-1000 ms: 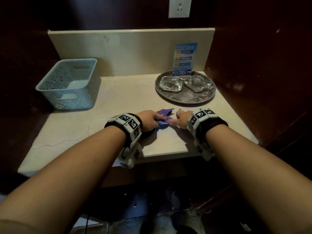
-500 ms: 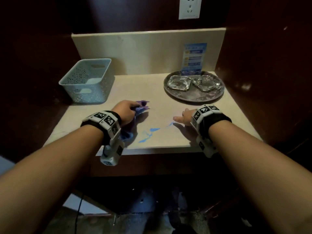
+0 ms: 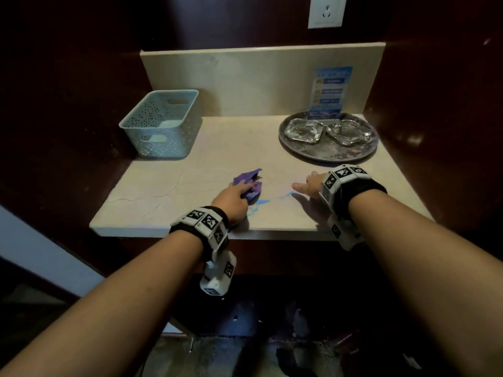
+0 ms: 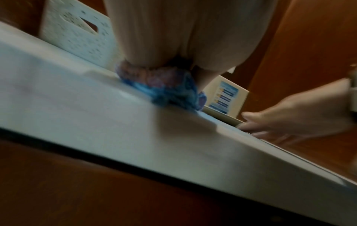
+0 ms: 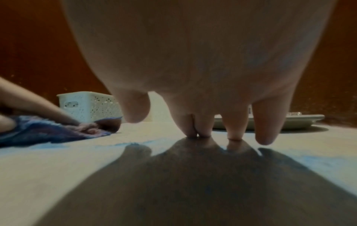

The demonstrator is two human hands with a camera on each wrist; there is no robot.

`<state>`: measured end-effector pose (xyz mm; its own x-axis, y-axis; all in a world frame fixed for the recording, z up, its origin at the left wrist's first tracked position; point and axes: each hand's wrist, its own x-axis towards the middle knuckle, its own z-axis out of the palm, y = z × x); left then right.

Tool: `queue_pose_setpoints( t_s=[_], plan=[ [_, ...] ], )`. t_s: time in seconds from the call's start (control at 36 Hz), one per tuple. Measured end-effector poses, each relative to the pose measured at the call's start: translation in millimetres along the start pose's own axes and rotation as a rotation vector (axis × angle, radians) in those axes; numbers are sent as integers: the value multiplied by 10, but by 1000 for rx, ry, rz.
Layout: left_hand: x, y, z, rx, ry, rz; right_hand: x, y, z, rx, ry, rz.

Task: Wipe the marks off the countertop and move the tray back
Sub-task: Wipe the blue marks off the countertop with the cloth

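Blue marks (image 3: 262, 203) on desk (image 3: 217, 148) front, btwn both hands. Left hand (image 3: 234, 200) grips purple cloth (image 3: 251, 183), pressing it on marks. Right hand (image 3: 309, 185) flat, fingers straight on desk, holding nothing. Tray (image 3: 326, 153) back right w/ glass ashtrays (image 3: 303, 131); basket (image 3: 160, 126) back left.

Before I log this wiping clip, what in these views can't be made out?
- Blue marks: the head view hides the stretch under the left hand and purple cloth.
- Left hand's grip: left wrist view motion-blurred, fingers buried in the cloth.
- Leaflet text: too small.
- Tray: right wrist view shows only its rim, behind the right hand.
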<state>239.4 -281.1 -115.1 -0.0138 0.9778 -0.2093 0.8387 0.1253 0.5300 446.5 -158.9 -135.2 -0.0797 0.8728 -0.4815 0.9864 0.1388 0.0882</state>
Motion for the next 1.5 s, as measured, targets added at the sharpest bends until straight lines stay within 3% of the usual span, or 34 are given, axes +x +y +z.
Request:
queue_pose_setpoints(
  t_s=[0.19,0.56,0.72,0.81,0.83,1.11,1.36,1.5],
  plan=[
    [7,301,245,-63,47,-12,15,34,76,5,76,-29],
    [173,665,368,-111,-17,33,-118,396,58,82,20,9],
    [234,544,253,-32,-34,37,-210,404,17,99,11,3],
    [269,589,272,1,-38,81,-249,567,35,158,26,51],
    [413,1026,473,13,-108,183,-398,1091,121,204,-1,165],
    [397,1103,591,89,-180,288,-408,1092,199,153,12,152],
    [451,1076,344,-33,-68,299,-450,1044,167,237,10,188],
    [642,1014,171,69,-10,237,-461,1050,188,271,-9,205]
  ],
)
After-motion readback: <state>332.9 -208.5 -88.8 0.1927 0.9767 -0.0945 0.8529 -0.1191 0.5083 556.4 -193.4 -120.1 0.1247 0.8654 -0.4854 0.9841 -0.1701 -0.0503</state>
